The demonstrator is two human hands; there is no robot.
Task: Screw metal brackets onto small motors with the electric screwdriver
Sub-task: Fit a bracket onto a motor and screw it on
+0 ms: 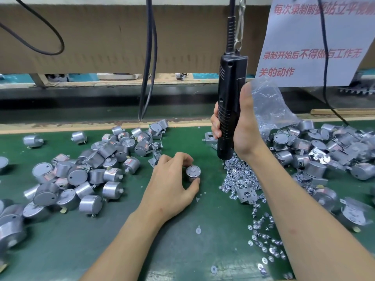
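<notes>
— One motor point(193, 173) stands shaft-up near the middle of the table point(178, 252). My left hand point(172, 185) pinches it between thumb and fingers.
— No bracket on it?
— None yet; its top face is bare. The nearest bracket point(246, 194) lies flat among the screws point(239, 180), just right of the motor and not touching it.
— And your other hand?
— My right hand point(244, 126) is clamped round the screwdriver point(229, 102), which is upright and hung from above. The bit is down in the near edge of the screws. I reckon I'm picking one up on the tip, but whether one has caught is too small to tell.
— So which step is that?
— Early in this unit, I'd say: motor seated, screw being fetched, nothing fastened.
— Next?
— A bracket has to go on the motor, its holes over the holes in the face, with my left hand holding both steady. Then the bit should come across and straight down, so the screw doesn't tip.
— What's around you?
— Bare motors point(81, 179) heaped to my left, bracketed motors point(316, 151) to my right, and a bag point(267, 106) behind the screwdriver.
</notes>
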